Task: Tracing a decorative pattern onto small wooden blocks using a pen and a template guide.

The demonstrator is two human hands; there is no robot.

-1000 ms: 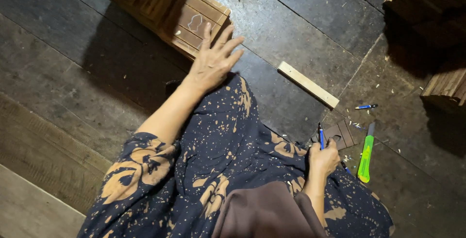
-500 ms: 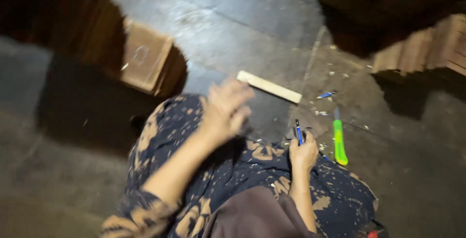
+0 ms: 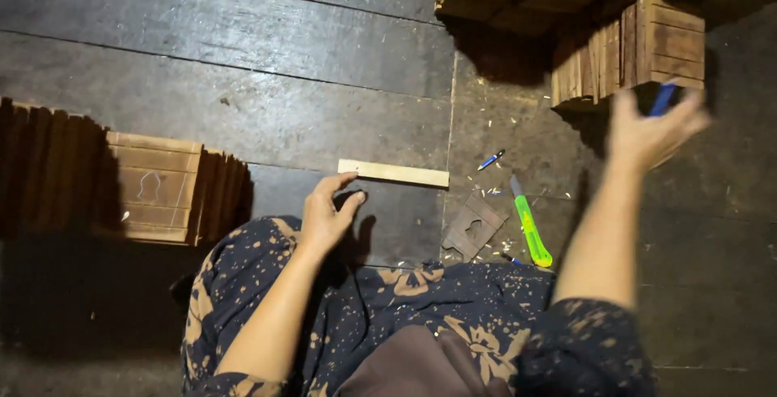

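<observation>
- Reaching with our left hand, open, fingertips at the pale wooden strip on the floor.
- Our right hand is raised, gripping a blue pen.

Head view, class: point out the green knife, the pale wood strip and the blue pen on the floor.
green knife (image 3: pixel 530 231), head view, on the middle of its handle
wood strip (image 3: pixel 393 173), head view, on its middle
blue pen (image 3: pixel 490 160), head view, on its barrel
</observation>
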